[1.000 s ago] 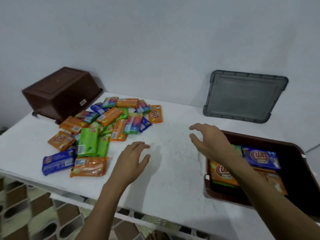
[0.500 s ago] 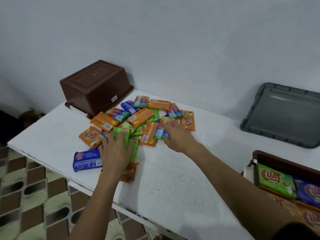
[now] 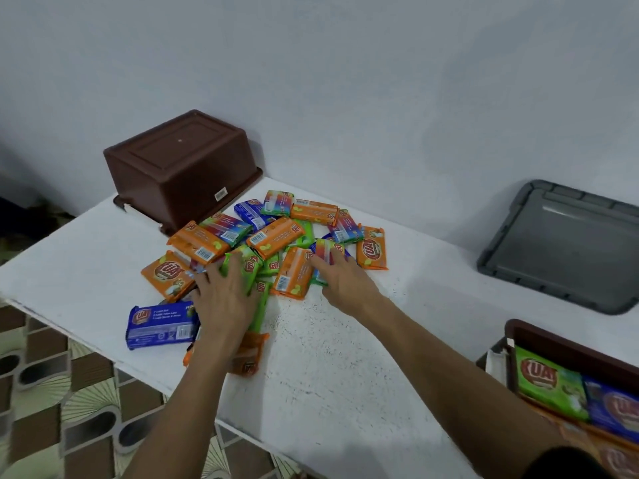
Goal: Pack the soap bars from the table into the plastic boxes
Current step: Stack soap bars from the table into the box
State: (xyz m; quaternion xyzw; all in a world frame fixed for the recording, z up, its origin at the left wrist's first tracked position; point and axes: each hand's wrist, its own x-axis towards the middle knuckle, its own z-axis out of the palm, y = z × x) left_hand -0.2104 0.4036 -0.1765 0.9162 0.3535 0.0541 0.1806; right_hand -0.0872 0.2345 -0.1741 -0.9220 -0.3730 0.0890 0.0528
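Note:
A heap of wrapped soap bars [image 3: 276, 236], orange, green, blue and rainbow, lies on the white table [image 3: 345, 368]. My left hand [image 3: 224, 299] rests palm down on green bars [image 3: 247, 269] at the heap's near side, its fingers spread. My right hand [image 3: 342, 278] reaches in from the right, and its straight fingers touch a rainbow bar [image 3: 325, 252]. A blue bar [image 3: 159, 326] lies apart at the near left. An orange bar [image 3: 249, 354] lies partly hidden under my left wrist. At the right edge an open brown plastic box [image 3: 553, 340] holds a green bar [image 3: 549, 385], a blue one and orange ones.
A second brown plastic box [image 3: 179, 167] stands upside down at the back left, touching the heap. A grey lid [image 3: 567, 243] leans against the wall at the back right. The table's front edge runs diagonally, with patterned floor tiles [image 3: 69, 392] below.
Both hands moved from the table's middle to the heap. The view swung left, so the open box slid to the right edge.

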